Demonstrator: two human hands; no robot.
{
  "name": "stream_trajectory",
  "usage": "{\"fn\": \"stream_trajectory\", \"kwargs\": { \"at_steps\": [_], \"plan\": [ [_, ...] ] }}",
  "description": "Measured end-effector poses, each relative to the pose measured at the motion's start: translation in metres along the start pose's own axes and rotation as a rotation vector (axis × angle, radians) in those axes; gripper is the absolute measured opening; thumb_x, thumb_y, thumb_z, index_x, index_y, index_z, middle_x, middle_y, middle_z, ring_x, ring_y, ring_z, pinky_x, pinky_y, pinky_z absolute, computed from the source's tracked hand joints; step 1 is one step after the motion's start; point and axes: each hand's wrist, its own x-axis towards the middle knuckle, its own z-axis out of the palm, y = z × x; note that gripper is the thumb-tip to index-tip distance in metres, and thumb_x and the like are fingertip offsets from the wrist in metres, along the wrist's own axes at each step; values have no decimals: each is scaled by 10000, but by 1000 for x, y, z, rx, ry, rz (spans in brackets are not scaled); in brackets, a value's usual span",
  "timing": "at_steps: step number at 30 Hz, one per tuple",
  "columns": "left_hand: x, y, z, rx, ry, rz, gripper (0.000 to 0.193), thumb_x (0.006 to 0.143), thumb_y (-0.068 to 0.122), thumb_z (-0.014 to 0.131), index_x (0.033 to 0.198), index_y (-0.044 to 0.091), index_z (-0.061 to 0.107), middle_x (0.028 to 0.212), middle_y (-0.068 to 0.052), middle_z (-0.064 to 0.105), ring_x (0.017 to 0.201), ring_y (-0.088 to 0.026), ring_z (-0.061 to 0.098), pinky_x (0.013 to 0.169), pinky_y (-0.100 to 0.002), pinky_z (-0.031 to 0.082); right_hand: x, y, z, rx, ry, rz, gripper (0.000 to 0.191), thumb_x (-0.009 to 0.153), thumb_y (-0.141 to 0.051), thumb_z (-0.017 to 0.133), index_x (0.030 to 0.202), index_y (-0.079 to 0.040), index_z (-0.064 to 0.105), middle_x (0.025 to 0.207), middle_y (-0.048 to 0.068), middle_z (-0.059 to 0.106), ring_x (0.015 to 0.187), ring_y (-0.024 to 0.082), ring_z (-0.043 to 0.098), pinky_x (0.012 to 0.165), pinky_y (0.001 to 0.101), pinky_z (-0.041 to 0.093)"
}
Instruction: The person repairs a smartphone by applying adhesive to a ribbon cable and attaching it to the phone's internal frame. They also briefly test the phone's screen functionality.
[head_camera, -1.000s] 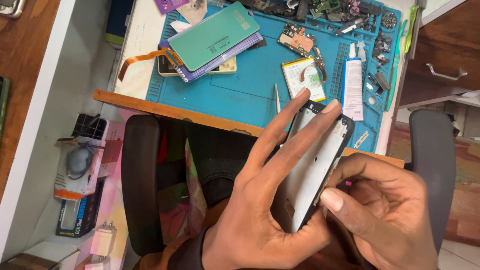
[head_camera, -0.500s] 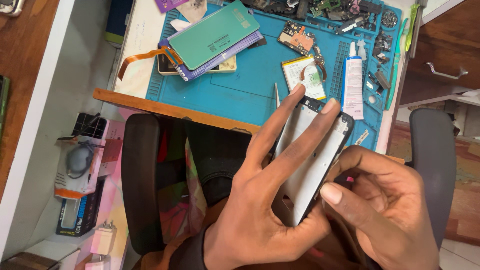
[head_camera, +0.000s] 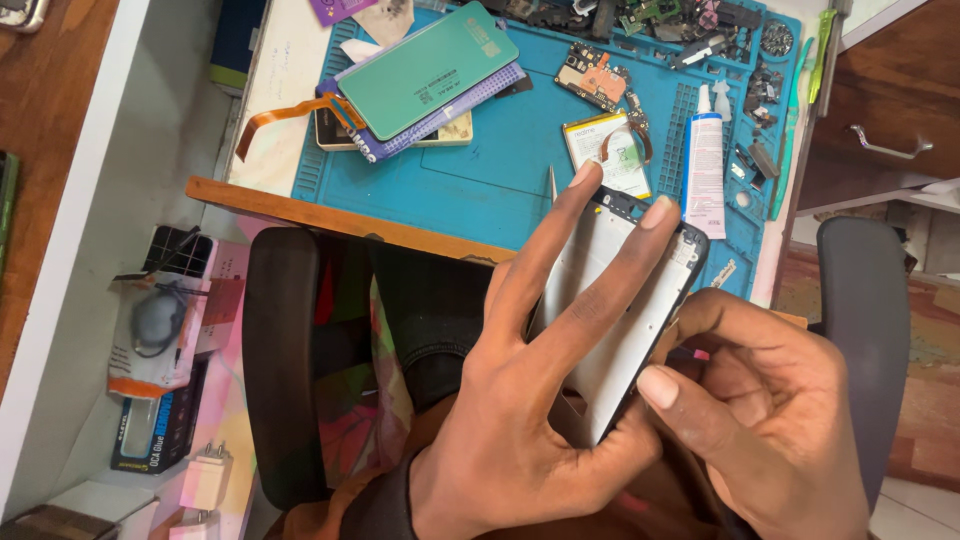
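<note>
Head view: black-rimmed phone frame with pale inner plate (head_camera: 625, 300), held tilted over the lap, just off the tabletop's near edge. Left hand (head_camera: 520, 420) spread, fingers pressing its face to steady it. Right hand (head_camera: 760, 420) curled, gripping its lower right edge. Blue ribbed silicone work mat (head_camera: 480, 180) on tabletop; white glue tube (head_camera: 706, 175) near mat's right edge.

Bright even daylight, soft shadows, no harsh glare, sharp focus, slight wide-angle stretching at edges

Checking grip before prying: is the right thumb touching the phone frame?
Touching. The head view shows the right hand with its thumb pressed against the lower edge of the phone frame.
</note>
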Motion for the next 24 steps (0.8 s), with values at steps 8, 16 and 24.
{"fn": "stream_trajectory", "kwargs": {
  "at_steps": [8, 16, 24],
  "plan": [
    [1, -2, -1, -13, -8, 8, 789, 752, 123, 722, 1512, 76, 517, 1661, -271, 386, 1554, -389, 406, 1302, -508, 375, 3, 4, -3, 24, -37, -5, 258, 931, -10, 675, 1127, 148, 616, 1055, 196, 685, 1000, 199, 671, 827, 320, 600],
    [-1, -1, -4, -244, -28, -126, 753, 785, 66, 677, 1520, 34, 513, 1631, -226, 477, 1591, -296, 417, 1260, -383, 436, 0, 4, -4, 13, 25, 82, 225, 933, 2, 693, 1085, 157, 636, 990, 205, 674, 905, 196, 610, 769, 313, 519],
    [-1, -2, -3, -269, -30, -114, 734, 792, 55, 689, 1502, 6, 509, 1615, -231, 486, 1609, -314, 428, 1248, -387, 444, 1, -1, 3, -81, -20, 15, 213, 919, -14, 711, 1056, 140, 660, 996, 197, 697, 967, 199, 673, 843, 325, 572]
  ]
}}
